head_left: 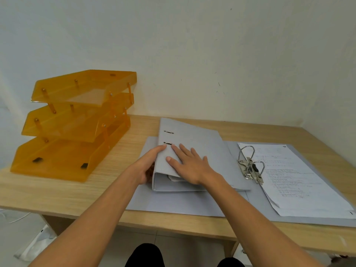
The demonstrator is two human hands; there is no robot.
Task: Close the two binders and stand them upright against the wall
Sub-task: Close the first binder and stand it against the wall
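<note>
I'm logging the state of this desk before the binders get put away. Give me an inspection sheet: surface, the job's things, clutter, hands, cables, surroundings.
Surface: light wooden desk, set against the wall.
Job's things: closed grey binder lies flat on top of the open grey binder, which is spread out with its ring mechanism exposed and printed sheets on its right side. Neither stands upright yet.
Clutter: orange three-tier letter tray at the desk's left.
Hands: left hand grips the closed binder's spine edge; right hand lies flat on its cover.
Cables: a thin white cord on the floor, lower left.
Surroundings: plain pale wall; tiled floor below.
</note>
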